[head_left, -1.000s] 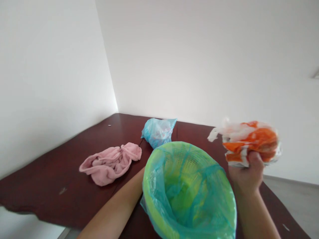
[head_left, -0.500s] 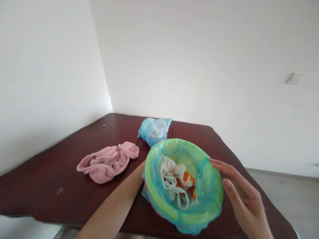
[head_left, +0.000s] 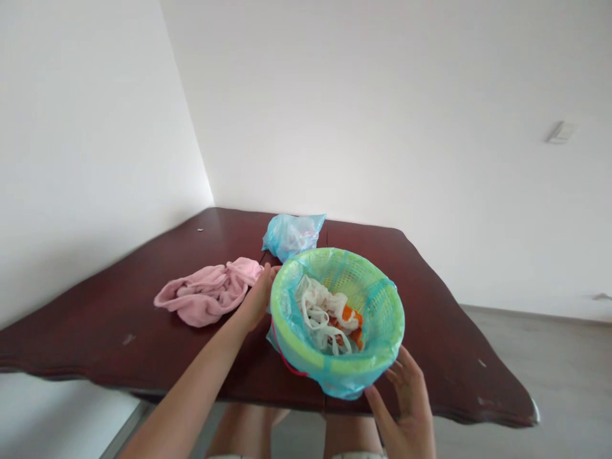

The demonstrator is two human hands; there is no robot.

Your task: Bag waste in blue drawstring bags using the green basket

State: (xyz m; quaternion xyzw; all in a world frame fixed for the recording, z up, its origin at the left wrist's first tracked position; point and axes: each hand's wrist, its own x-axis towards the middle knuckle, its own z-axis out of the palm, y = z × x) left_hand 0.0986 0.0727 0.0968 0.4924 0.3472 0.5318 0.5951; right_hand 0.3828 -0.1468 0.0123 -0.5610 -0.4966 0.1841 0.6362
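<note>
Head view shows the green basket (head_left: 292, 341), an orange-and-white bag (head_left: 329, 313) inside, near the table (head_left: 143, 331) edge, braced by the left hand (head_left: 258, 296) cupped against its side, right hand (head_left: 406, 408) open beside it, gripping nothing.

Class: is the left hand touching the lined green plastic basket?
Touching. The head view shows the left hand resting against the side of the green plastic basket.

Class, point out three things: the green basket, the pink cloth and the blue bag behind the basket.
green basket (head_left: 356, 274), head view, far inner wall.
pink cloth (head_left: 205, 296), head view, middle folds.
blue bag (head_left: 289, 234), head view, its crumpled middle.
</note>
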